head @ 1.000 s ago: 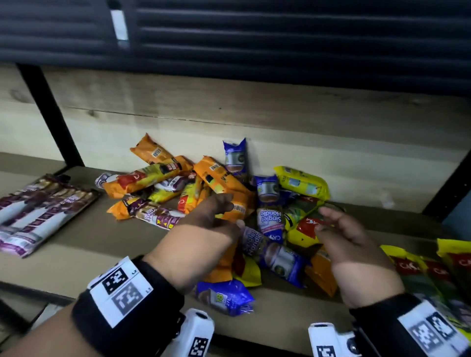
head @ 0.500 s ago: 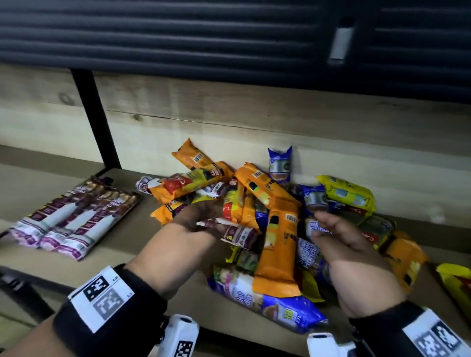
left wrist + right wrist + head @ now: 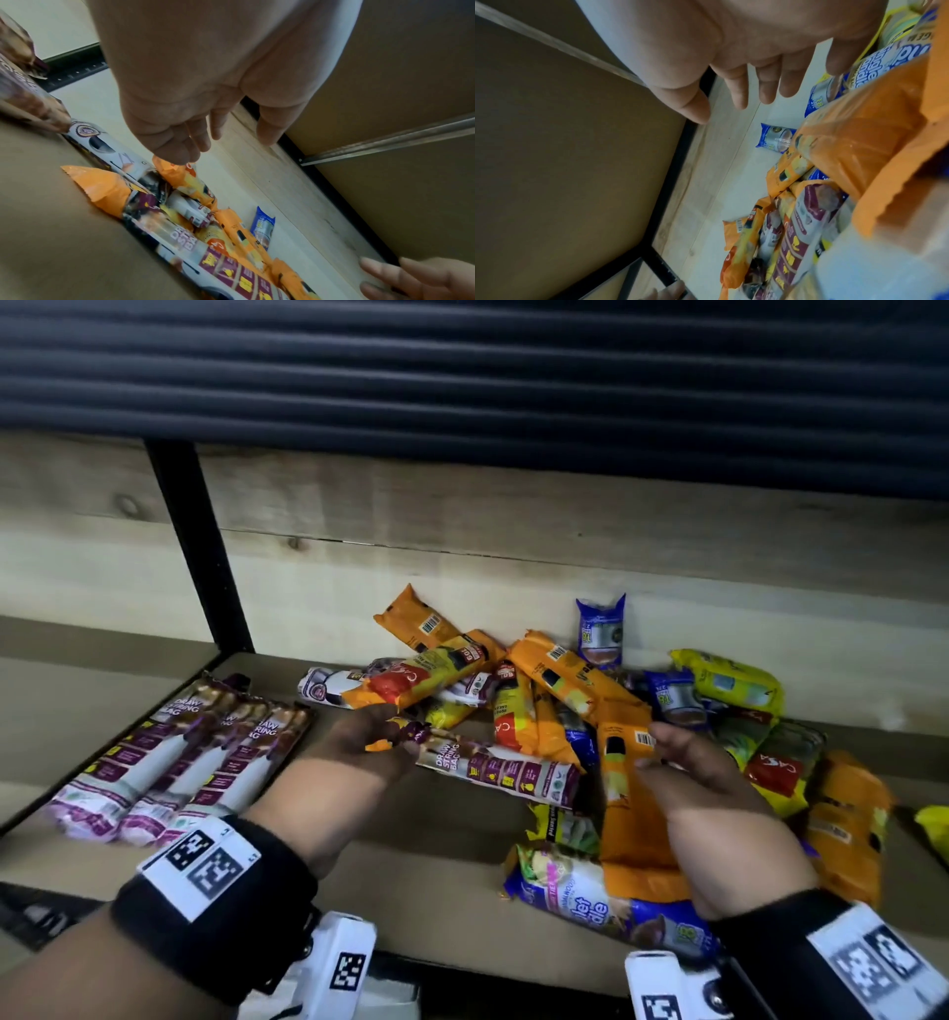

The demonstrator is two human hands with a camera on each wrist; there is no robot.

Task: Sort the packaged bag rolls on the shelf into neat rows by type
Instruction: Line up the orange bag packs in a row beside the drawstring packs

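Note:
A mixed pile of bag rolls [image 3: 565,711] lies mid-shelf: orange, yellow, blue and purple-white packs. Three purple-white drawstring rolls [image 3: 169,762] form a row at the left. Another purple-white drawstring roll [image 3: 498,770] lies at the pile's front, its end by my left hand [image 3: 382,726]. In the left wrist view that hand [image 3: 213,140] has straight fingers, one fingertip touching an orange pack [image 3: 180,176]. My right hand [image 3: 662,742] hovers with spread fingers over a long orange roll [image 3: 631,814]; in the right wrist view the hand [image 3: 757,97] holds nothing.
A black upright post [image 3: 195,546] stands at the back left, before the wooden back board [image 3: 462,531]. A small blue roll [image 3: 600,634] leans on that board. A blue-white roll [image 3: 590,901] lies near the shelf's front edge. More yellow packs [image 3: 729,680] sit right.
The purple-white drawstring roll has come out of the pile toward the left front and lies more exposed. My left hand has moved left with it; the right hand stays over the orange roll.

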